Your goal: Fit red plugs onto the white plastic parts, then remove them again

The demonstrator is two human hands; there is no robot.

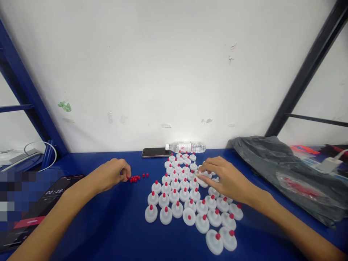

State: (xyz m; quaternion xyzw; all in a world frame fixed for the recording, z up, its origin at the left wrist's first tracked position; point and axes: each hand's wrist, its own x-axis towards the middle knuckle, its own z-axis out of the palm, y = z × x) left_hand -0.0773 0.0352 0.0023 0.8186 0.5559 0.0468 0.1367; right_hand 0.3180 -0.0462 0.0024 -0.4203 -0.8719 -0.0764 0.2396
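My left hand [116, 171] is closed in a pinch at the left end of a small group of red caps [135, 178], with one red cap at its fingertips. Many white round lids with a nozzle [175, 196] stand on the blue table, most with a red cap on the tip. Among the lids at the right, my right hand [219, 177] has its thumb and fingers closed on a white nozzle lid [201, 181]. My fingers partly hide that lid and several behind it. One lid [189, 216] near the front is tilted, its red tip facing me.
A clear plastic bottle [191, 147] lies by the wall beside a dark phone [156, 152]. At the left, a larger phone [40, 203] shows a timer. A grey plastic bag [274, 170] covers the right side. A white cable [56, 156] loops at the far left.
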